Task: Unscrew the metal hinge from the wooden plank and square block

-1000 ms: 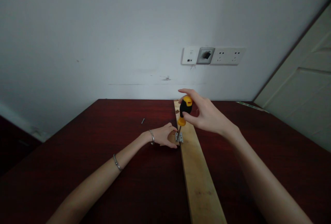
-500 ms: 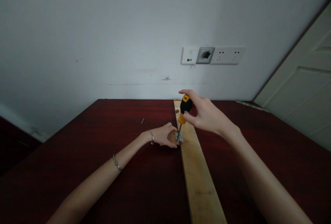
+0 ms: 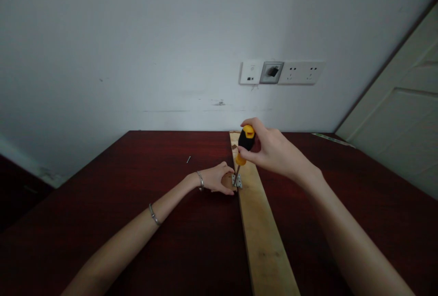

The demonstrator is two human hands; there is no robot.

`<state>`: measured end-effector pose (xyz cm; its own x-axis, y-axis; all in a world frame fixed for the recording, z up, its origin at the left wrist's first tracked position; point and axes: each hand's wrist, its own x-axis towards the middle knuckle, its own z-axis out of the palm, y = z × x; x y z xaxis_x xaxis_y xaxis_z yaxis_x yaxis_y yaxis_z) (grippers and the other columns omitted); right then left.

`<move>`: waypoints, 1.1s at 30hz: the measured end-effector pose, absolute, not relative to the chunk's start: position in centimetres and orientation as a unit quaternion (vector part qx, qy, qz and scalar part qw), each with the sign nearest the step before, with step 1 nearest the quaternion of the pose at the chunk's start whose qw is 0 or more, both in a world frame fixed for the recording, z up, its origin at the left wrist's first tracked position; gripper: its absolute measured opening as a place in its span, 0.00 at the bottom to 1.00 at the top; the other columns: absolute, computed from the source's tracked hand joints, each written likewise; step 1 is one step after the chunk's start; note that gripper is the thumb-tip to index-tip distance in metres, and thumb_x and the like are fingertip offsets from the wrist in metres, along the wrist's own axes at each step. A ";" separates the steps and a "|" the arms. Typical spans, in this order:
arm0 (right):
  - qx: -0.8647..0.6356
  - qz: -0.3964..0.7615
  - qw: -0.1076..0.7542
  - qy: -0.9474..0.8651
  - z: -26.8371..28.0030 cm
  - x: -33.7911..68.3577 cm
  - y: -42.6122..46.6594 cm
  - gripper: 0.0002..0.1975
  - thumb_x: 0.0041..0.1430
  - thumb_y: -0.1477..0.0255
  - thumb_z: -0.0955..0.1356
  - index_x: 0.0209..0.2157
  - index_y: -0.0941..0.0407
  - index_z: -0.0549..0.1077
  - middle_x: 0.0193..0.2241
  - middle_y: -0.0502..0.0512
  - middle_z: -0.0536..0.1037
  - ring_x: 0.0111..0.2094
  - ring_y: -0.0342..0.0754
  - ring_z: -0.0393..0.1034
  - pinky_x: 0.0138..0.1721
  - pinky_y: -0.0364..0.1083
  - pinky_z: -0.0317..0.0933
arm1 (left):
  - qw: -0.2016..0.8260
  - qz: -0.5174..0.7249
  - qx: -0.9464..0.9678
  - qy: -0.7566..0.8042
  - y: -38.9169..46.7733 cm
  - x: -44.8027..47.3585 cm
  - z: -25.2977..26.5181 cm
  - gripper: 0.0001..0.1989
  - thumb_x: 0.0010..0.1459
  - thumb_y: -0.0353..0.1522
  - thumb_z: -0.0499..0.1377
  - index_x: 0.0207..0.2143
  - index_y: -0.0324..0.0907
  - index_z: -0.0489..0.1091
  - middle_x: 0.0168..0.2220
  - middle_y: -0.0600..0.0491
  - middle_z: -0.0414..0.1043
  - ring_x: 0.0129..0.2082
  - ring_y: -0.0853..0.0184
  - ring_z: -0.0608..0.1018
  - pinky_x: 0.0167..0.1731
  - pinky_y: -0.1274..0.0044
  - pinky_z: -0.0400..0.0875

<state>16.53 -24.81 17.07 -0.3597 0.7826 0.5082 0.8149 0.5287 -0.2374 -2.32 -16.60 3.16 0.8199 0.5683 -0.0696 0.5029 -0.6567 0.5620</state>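
Note:
My right hand [image 3: 265, 143] grips the black and yellow handle of a screwdriver [image 3: 246, 138], fingers curled round it. Its shaft slants down so that the tip meets a small metal hinge [image 3: 237, 181]. One side of the hinge lies on a long wooden plank [image 3: 263, 227], the other on a small wood block [image 3: 227, 180]. Thumb and fingers of my left hand [image 3: 216, 179] clasp this block against the plank's left edge. Whether a screw sits under the tip is too small to tell.
A loose screw [image 3: 188, 159] lies on the dark red table [image 3: 164, 150], left of the plank. Behind the table rises a white wall with a row of sockets [image 3: 282, 73]. A pale door [image 3: 404, 100] stands at the right, and a patterned strip [image 3: 333, 140] lies along the table's back right edge.
The screwdriver handle has turned and tilted slightly in my right hand, whose fingers have shifted round it. My left hand, the block and the hinge stay in place.

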 end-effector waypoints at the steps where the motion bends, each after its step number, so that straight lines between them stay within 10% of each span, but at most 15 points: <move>1: -0.477 -0.025 0.292 -0.828 17.1 16.7 -24.8 0.24 0.54 0.67 0.65 0.51 0.57 0.59 0.28 0.54 0.73 0.25 0.47 0.67 0.26 0.44 0.56 | 0.290 0.057 0.908 0.296 -16.6 -2.3 3.2 0.34 0.42 0.44 0.68 0.50 0.42 0.63 0.44 0.51 0.58 0.45 0.61 0.69 0.49 0.70 0.65; 10: -0.537 -0.124 0.249 -0.796 16.8 16.4 -24.5 0.28 0.56 0.50 0.62 0.46 0.59 0.61 0.23 0.56 0.72 0.23 0.52 0.67 0.22 0.44 0.50 | 0.286 0.067 0.909 0.296 -16.6 -2.4 3.0 0.34 0.41 0.43 0.69 0.49 0.43 0.64 0.42 0.52 0.58 0.43 0.62 0.69 0.48 0.70 0.66; 18: -0.477 -0.020 0.292 -0.829 17.2 16.4 -25.0 0.22 0.54 0.67 0.64 0.50 0.56 0.58 0.29 0.55 0.74 0.26 0.48 0.68 0.27 0.44 0.57 | 0.300 0.063 0.905 0.293 -16.5 -2.4 3.0 0.34 0.42 0.43 0.68 0.50 0.41 0.64 0.44 0.50 0.58 0.45 0.60 0.69 0.51 0.68 0.64; 27: -0.539 -0.148 0.243 -0.793 16.9 16.2 -24.7 0.23 0.56 0.53 0.62 0.44 0.57 0.63 0.21 0.55 0.73 0.21 0.50 0.66 0.21 0.44 0.48 | 0.295 0.065 0.906 0.295 -16.5 -2.4 3.0 0.34 0.42 0.44 0.68 0.50 0.42 0.63 0.44 0.51 0.58 0.45 0.60 0.69 0.50 0.68 0.65; 33: -0.477 -0.056 0.281 -0.831 17.2 16.6 -25.0 0.22 0.53 0.66 0.64 0.50 0.56 0.60 0.39 0.59 0.74 0.31 0.50 0.69 0.30 0.46 0.57 | 0.303 0.069 0.905 0.292 -16.4 -2.4 2.8 0.34 0.41 0.43 0.68 0.50 0.42 0.63 0.44 0.50 0.58 0.46 0.60 0.68 0.51 0.68 0.64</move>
